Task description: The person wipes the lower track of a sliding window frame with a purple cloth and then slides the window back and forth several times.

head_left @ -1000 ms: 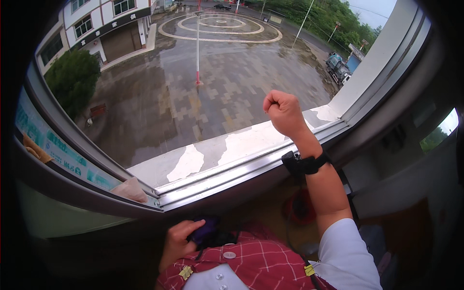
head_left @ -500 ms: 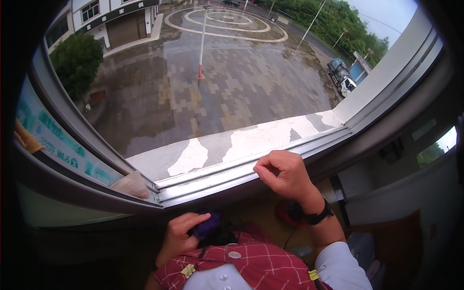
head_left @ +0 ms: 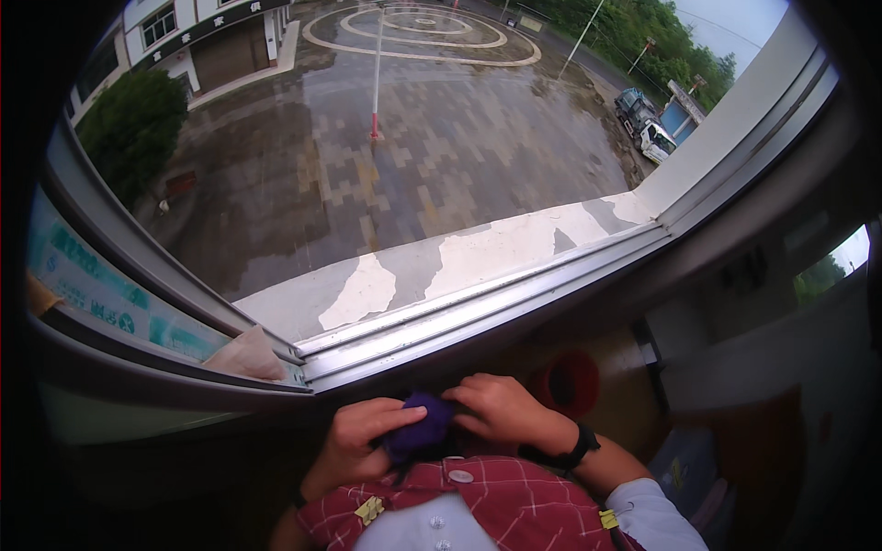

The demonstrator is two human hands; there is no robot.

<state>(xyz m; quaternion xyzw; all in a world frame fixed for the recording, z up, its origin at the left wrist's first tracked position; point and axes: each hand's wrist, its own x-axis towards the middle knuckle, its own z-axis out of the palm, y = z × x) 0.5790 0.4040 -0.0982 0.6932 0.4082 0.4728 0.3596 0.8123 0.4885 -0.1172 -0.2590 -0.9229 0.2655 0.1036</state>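
A bunched purple cloth [head_left: 424, 428] is in my left hand [head_left: 356, 435], low in front of my body, the thumb pressed over its top. Close to the cloth's right side is my right hand [head_left: 501, 410], its fingers bent inward toward the thumb. Whether those fingertips touch the cloth, or pinch something small, is too blurred to make out. Both hands are just inside the silver window track [head_left: 487, 298], over my red checked apron [head_left: 514, 487]. A pale crumpled cloth or paper [head_left: 248, 356] lies at the track's left end.
At the left is the sliding window frame [head_left: 175, 275], with teal-printed film on its lower part. Beyond the track runs a ledge [head_left: 487, 253] with peeling white paint, above a wet paved square [head_left: 413, 165]. Below right, a red bucket [head_left: 570, 381] stands on the floor.
My right hand has come down and left from above the window track to beside the purple cloth. My left hand has raised the cloth slightly and moved it right.
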